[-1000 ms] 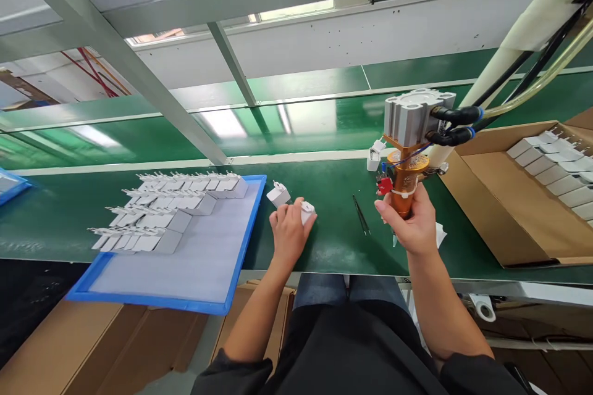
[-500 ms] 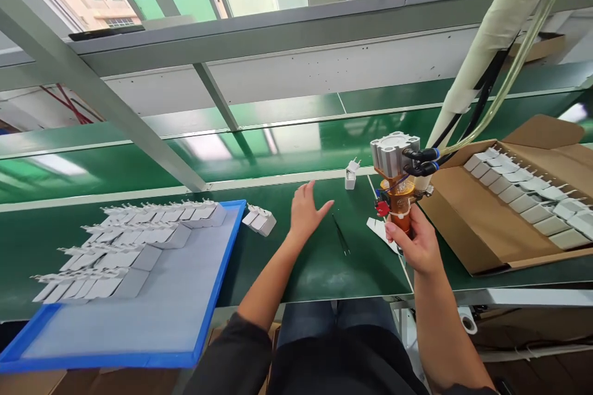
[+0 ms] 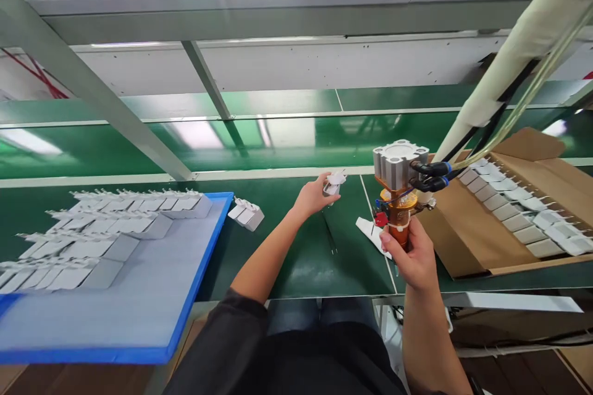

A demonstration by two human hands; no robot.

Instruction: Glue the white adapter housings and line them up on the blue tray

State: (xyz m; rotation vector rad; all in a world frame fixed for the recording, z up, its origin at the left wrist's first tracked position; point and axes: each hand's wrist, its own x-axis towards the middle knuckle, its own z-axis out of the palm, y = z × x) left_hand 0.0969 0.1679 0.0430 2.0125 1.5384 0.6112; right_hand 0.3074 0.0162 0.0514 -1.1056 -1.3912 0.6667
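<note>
My left hand is closed around a white plug adapter, its pins pointing up and to the right. My right hand grips the orange lower body of a pneumatic tool, which has a silver block on top and a small red part on its side. Black fittings and clear hoses run from it to the upper right. Under the tool, a flat white piece lies on the green bench, partly hidden by my right hand. Dark tweezers rest on the bench between my hands.
At left, a blue-rimmed tray holds rows of white plug adapters. A few more adapters stand beside it. A cardboard box with rows of adapters is at right. A wrapped pole slants behind the tool.
My left hand has moved forward and right and closed on the plug adapter that stood on the bench. My right hand still holds the tool. The view has shifted slightly.
</note>
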